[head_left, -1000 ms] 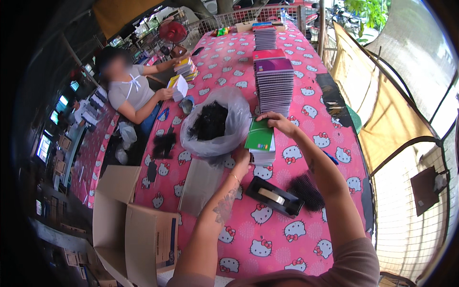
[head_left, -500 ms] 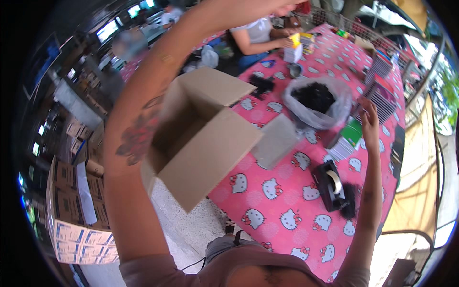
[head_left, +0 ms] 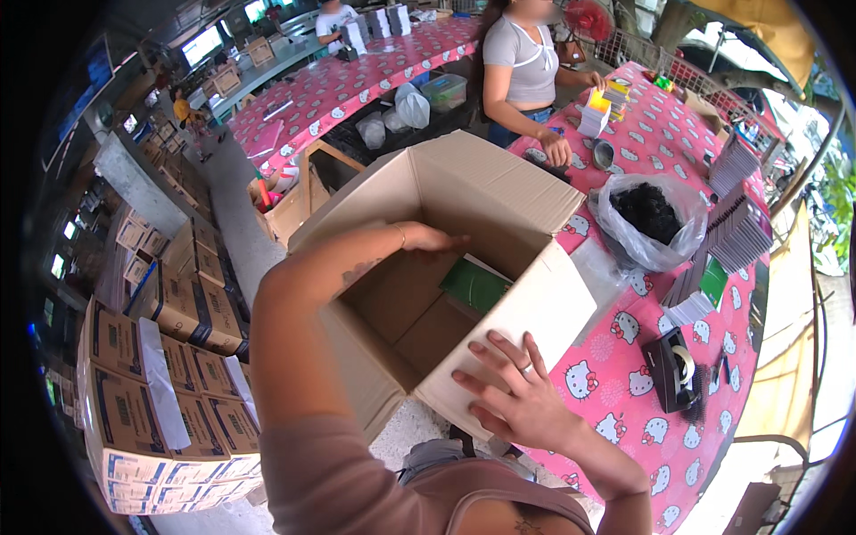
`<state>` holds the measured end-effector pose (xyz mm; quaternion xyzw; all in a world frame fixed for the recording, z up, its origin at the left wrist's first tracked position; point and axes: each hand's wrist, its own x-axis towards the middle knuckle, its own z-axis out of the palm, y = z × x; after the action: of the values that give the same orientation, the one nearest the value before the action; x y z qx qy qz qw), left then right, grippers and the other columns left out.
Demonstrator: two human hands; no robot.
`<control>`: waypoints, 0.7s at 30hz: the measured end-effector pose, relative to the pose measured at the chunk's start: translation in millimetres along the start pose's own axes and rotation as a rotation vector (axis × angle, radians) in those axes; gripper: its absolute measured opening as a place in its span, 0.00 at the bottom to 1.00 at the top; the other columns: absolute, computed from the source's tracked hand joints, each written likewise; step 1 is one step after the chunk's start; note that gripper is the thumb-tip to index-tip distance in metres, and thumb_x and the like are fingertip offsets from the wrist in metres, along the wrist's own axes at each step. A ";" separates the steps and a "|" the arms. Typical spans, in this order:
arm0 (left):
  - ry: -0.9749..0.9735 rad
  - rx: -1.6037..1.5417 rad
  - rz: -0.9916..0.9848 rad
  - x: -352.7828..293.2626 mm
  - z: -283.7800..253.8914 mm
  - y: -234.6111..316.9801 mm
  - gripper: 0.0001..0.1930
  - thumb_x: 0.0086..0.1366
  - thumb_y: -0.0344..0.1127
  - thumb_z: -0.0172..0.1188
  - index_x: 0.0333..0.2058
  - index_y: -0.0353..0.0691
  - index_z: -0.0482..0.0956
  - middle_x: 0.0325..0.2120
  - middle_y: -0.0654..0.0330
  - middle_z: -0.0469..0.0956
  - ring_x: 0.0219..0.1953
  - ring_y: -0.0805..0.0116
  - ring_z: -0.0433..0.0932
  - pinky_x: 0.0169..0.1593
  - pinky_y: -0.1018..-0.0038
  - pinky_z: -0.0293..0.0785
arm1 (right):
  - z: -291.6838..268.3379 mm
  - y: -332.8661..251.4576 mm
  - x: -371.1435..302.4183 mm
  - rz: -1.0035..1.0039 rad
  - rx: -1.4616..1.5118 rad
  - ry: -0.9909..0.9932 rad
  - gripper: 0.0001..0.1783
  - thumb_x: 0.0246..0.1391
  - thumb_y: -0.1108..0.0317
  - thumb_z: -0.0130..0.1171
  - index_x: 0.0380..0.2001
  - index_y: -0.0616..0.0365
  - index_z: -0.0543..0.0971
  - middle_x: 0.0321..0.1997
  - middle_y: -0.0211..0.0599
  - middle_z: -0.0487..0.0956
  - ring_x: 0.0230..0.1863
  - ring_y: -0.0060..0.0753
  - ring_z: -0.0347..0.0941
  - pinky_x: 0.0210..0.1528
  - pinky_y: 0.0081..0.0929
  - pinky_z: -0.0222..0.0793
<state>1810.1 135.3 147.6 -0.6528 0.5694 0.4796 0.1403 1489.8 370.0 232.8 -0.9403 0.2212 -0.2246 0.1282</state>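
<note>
An open cardboard box (head_left: 562, 290) stands in front of me, tilted toward me with its flaps spread. My left hand (head_left: 431, 239) reaches inside it, fingers stretched out beside the upper inner wall, with nothing visible in them. Just below those fingers, a green-topped stack (head_left: 477, 283) lies in the box against its right inner wall; the flap hides part of it. My right hand (head_left: 517, 388) rests with spread fingers on the outside of the near right flap and wears a ring on one finger.
On the pink patterned table (head_left: 580, 379) are a black tape dispenser (head_left: 670, 370), a plastic bag of black material (head_left: 646, 214) and rows of stacked booklets or cards (head_left: 738, 234). A co-worker (head_left: 526, 76) handles small yellow-and-white stacks across the table. Taped cartons (head_left: 125, 392) stand at left.
My left arm has come down from high up into the box. My right hand has moved from the table's stacks to the flap. The green-topped stack inside now shows.
</note>
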 end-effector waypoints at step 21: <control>-0.433 -0.707 0.346 -8.9 47.1 0.4 0.43 0.56 0.31 0.67 0.69 0.55 0.57 0.63 0.62 0.66 0.64 0.67 0.63 0.60 0.63 0.65 | 21.9 -7.8 3.8 0.134 0.211 0.073 0.33 0.45 0.67 0.68 0.57 0.33 0.76 0.69 0.30 0.65 0.76 0.42 0.49 0.75 0.59 0.38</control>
<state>1788.8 175.0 131.1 -0.4404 0.4287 0.7867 -0.0575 1506.2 378.1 217.9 -0.8958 0.2634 -0.2717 0.2332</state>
